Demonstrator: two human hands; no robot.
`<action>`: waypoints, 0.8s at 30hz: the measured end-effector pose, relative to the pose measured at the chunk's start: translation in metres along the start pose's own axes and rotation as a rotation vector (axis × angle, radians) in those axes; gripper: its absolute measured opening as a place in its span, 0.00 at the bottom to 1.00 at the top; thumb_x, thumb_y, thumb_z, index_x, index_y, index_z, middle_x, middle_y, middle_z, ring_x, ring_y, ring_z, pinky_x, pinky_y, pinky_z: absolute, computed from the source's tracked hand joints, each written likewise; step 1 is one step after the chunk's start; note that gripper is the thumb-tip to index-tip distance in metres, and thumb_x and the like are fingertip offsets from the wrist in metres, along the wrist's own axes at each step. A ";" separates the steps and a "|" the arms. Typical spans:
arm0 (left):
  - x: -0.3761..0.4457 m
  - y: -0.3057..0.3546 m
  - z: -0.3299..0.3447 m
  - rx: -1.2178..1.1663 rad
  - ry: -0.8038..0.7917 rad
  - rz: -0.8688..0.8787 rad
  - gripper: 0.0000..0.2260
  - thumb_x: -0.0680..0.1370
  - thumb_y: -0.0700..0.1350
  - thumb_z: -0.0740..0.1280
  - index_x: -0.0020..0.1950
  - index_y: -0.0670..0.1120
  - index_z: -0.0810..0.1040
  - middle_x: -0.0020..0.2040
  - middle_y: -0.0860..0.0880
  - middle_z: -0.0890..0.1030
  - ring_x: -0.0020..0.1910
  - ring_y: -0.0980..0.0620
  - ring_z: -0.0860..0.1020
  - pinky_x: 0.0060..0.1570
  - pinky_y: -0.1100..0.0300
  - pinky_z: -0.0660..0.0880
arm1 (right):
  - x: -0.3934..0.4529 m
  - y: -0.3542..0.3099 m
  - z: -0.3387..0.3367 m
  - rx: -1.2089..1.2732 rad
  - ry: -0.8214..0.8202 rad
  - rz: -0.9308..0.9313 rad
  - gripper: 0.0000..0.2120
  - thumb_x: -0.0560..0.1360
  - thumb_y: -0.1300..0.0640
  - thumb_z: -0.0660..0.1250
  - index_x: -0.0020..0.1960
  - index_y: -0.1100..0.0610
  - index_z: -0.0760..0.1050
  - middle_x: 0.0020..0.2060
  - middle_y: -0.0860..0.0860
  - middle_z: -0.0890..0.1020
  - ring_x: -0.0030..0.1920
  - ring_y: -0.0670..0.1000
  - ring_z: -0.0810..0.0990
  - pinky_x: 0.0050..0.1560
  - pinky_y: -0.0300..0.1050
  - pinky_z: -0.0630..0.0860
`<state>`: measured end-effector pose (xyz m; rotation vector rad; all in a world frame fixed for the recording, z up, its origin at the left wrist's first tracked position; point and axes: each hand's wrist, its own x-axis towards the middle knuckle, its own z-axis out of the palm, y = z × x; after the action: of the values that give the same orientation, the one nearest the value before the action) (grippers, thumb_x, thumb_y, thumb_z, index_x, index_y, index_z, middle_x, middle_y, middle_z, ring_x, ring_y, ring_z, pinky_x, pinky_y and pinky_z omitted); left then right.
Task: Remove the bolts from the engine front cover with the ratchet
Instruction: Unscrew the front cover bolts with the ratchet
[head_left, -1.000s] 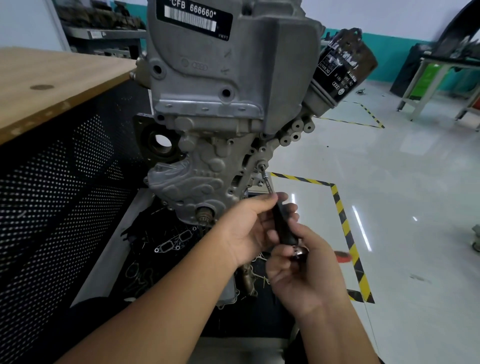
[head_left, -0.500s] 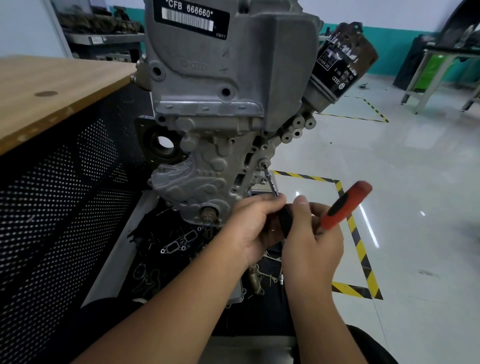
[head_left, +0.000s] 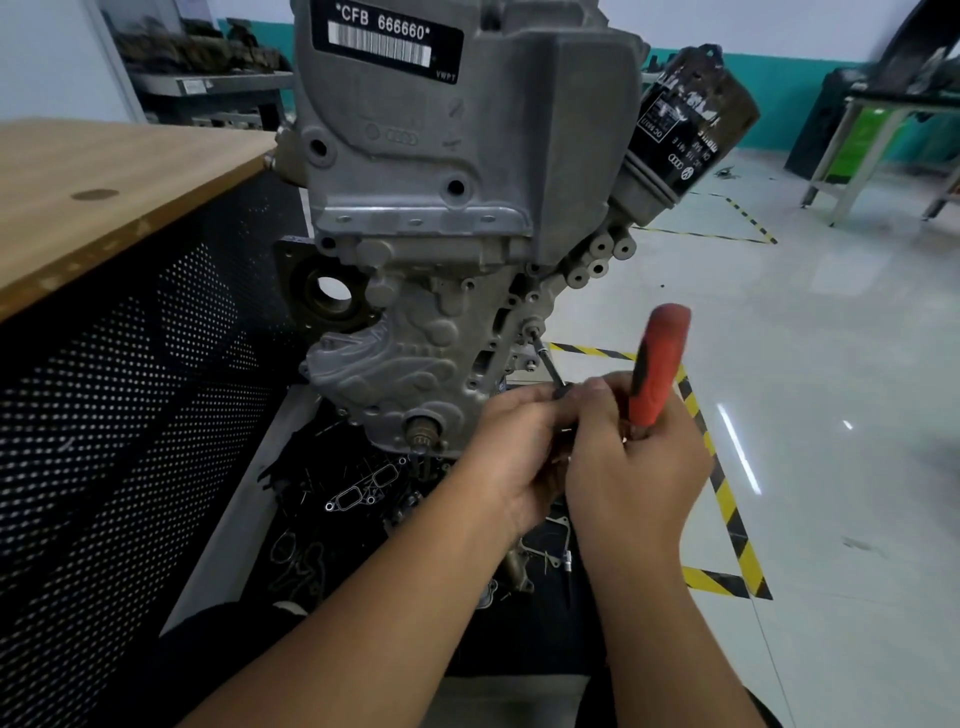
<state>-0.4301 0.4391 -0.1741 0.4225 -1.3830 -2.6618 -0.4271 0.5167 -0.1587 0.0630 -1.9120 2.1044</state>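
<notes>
Gripping the rigid ratchet (head_left: 655, 364) at its red handle is done by the right hand (head_left: 636, 467); its extension is steadied by the left hand (head_left: 519, 447) against slip at the bolt (head_left: 532, 328).

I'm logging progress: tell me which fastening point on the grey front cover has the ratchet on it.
The one on the cover's right edge: the thin steel extension bar runs into it; other holes nearby sit bare.

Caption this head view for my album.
Both hands work a red-handled ratchet on an engine bolt.
</notes>
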 end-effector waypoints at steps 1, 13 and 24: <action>0.000 0.000 -0.001 -0.014 -0.018 -0.003 0.09 0.79 0.38 0.69 0.57 0.36 0.81 0.45 0.40 0.83 0.38 0.46 0.82 0.39 0.57 0.78 | -0.001 -0.002 0.000 0.035 0.003 0.033 0.07 0.75 0.53 0.68 0.38 0.49 0.79 0.31 0.46 0.82 0.33 0.44 0.82 0.34 0.40 0.78; 0.002 -0.001 0.000 0.018 -0.055 -0.038 0.09 0.80 0.38 0.69 0.60 0.38 0.80 0.48 0.41 0.85 0.44 0.44 0.84 0.43 0.50 0.82 | 0.000 -0.007 -0.003 0.027 0.118 -0.081 0.13 0.75 0.41 0.66 0.57 0.42 0.71 0.40 0.40 0.83 0.39 0.41 0.83 0.41 0.33 0.77; 0.005 -0.008 0.001 -0.014 -0.023 -0.031 0.04 0.80 0.35 0.68 0.53 0.42 0.79 0.40 0.43 0.85 0.37 0.46 0.85 0.33 0.55 0.81 | -0.004 0.001 -0.008 0.258 0.210 0.246 0.06 0.78 0.47 0.66 0.54 0.43 0.73 0.45 0.50 0.85 0.42 0.48 0.85 0.45 0.52 0.82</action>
<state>-0.4351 0.4431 -0.1816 0.4167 -1.3739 -2.7079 -0.4219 0.5238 -0.1612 -0.3419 -1.5886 2.3979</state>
